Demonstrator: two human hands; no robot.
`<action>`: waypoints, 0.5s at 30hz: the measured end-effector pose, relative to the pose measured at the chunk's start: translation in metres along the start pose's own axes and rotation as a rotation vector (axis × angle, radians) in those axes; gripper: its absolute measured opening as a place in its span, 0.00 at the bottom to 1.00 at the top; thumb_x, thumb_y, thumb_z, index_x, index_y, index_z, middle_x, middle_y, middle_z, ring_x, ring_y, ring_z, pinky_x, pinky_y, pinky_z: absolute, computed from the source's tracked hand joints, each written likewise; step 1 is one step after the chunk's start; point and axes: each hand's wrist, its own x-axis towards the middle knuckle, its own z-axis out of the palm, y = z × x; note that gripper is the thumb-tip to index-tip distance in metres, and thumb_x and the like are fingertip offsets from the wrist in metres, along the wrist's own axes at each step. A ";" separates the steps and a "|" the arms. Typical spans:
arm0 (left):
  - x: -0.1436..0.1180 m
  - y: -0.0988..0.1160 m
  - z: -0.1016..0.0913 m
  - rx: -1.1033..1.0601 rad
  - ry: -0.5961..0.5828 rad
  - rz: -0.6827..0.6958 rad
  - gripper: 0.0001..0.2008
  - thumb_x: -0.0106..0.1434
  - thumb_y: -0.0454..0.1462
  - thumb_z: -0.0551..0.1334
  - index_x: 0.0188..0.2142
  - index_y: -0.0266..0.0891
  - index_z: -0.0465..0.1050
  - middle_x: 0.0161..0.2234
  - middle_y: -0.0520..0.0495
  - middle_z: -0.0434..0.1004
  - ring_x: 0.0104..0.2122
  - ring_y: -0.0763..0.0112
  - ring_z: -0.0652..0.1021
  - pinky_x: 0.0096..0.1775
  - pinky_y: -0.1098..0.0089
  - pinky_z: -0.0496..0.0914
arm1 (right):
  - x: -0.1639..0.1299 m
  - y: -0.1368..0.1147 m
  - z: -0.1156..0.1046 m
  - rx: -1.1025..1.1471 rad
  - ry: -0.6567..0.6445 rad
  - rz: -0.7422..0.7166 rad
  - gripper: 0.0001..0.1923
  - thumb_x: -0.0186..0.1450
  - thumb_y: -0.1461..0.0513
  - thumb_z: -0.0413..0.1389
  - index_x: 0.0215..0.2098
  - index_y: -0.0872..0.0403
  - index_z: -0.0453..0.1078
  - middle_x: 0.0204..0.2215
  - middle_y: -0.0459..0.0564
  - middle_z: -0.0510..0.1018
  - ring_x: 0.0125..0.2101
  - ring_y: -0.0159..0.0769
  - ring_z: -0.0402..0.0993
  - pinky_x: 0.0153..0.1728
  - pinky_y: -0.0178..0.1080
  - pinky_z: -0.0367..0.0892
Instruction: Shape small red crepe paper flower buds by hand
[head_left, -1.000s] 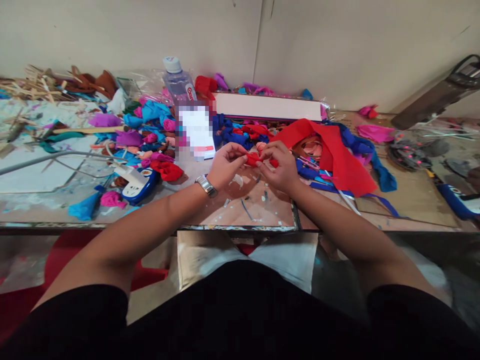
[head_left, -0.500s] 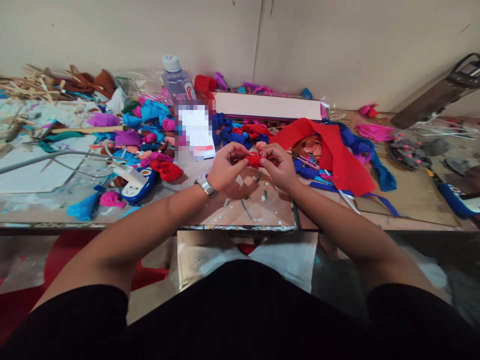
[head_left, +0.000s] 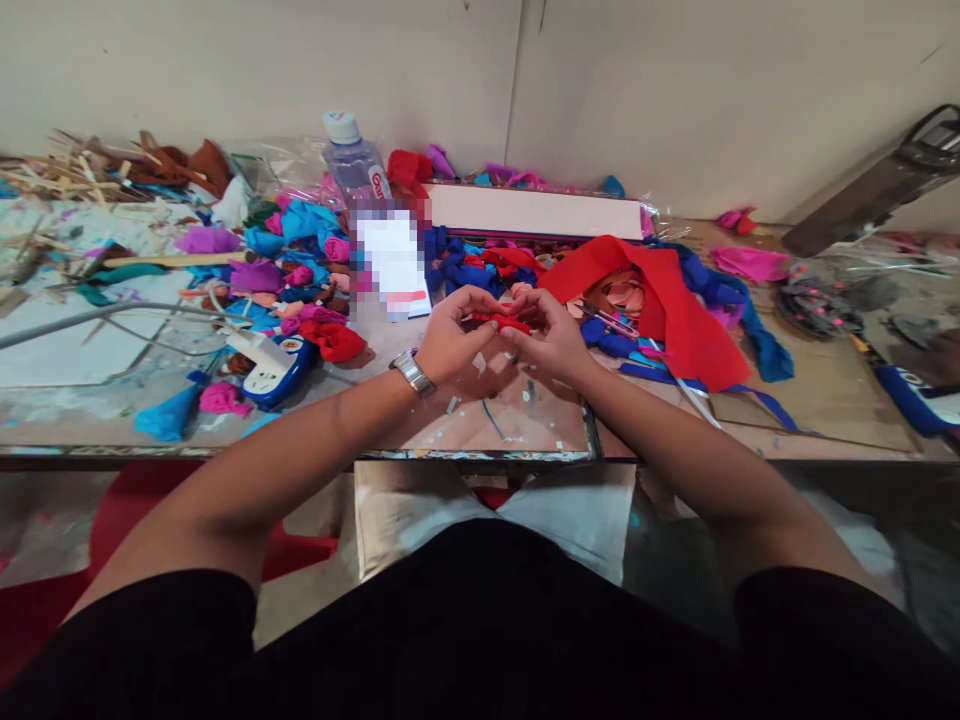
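Both hands meet above the near middle of the table around a small folded piece of red crepe paper [head_left: 511, 324]. My left hand [head_left: 454, 336], with a metal watch on the wrist, pinches its left side between thumb and fingers. On the other side, my right hand [head_left: 556, 338] has its thumb and fingertips closed on the paper. The fingers cover part of the piece, so its full shape is hidden. A broad strip of red crepe paper [head_left: 694, 335] lies just right of my right hand, draped over other scraps. Beyond my left hand lies a phone [head_left: 409, 265] with a lit screen.
Crumpled coloured paper pieces [head_left: 300, 225] cover the left and back. A clear bottle [head_left: 356, 170] stands behind the phone. A power strip [head_left: 277, 370] with a cable sits at left. A dark drinking bottle [head_left: 862, 190] leans at right. The table's front edge [head_left: 480, 456] is close.
My right hand's fingers have shifted over the red paper, arching toward my left fingertips, and less of the piece shows. My left hand stays nearly in place.
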 end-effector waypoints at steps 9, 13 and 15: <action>-0.002 0.003 0.000 0.013 -0.055 0.065 0.12 0.62 0.37 0.71 0.45 0.41 0.76 0.46 0.43 0.87 0.47 0.61 0.87 0.52 0.57 0.82 | 0.005 0.002 0.000 0.168 -0.013 0.128 0.32 0.56 0.39 0.74 0.42 0.48 0.67 0.39 0.44 0.78 0.38 0.33 0.77 0.40 0.36 0.74; -0.001 0.004 0.000 -0.015 -0.080 0.093 0.13 0.63 0.37 0.71 0.47 0.41 0.76 0.48 0.42 0.87 0.49 0.62 0.87 0.54 0.57 0.81 | 0.007 0.009 -0.005 0.191 -0.071 0.179 0.32 0.53 0.43 0.78 0.46 0.48 0.72 0.41 0.46 0.83 0.40 0.35 0.81 0.43 0.38 0.77; -0.001 0.004 0.000 -0.016 -0.082 0.094 0.13 0.63 0.37 0.71 0.47 0.42 0.76 0.49 0.42 0.87 0.49 0.62 0.87 0.54 0.57 0.80 | 0.007 0.012 -0.006 0.186 -0.089 0.195 0.31 0.53 0.44 0.77 0.46 0.49 0.77 0.43 0.48 0.85 0.41 0.38 0.83 0.45 0.41 0.79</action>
